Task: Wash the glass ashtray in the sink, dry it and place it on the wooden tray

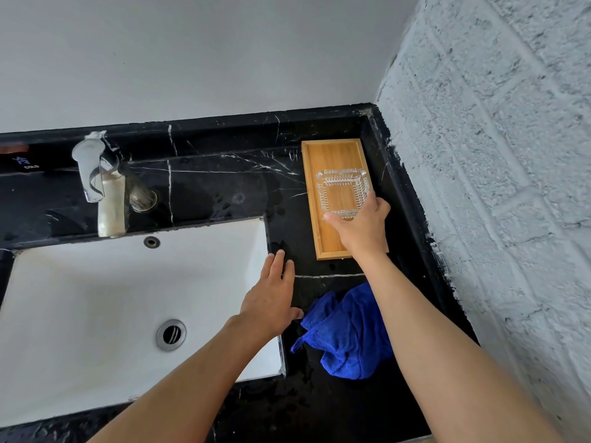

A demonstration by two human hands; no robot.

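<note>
The square clear glass ashtray (342, 190) is over the middle of the wooden tray (332, 155), which lies on the black marble counter near the right wall. My right hand (363, 230) grips the ashtray's near edge, thumb on the left corner. I cannot tell whether the ashtray rests on the tray or hangs just above it. My left hand (271, 298) lies flat with fingers spread on the counter at the right rim of the white sink (96, 298), holding nothing.
A crumpled blue cloth (348, 337) lies on the counter between my arms, in front of the tray. A chrome tap (92, 174) stands behind the sink. A rough grey brick wall (495, 187) borders the counter on the right. Water drops spot the counter.
</note>
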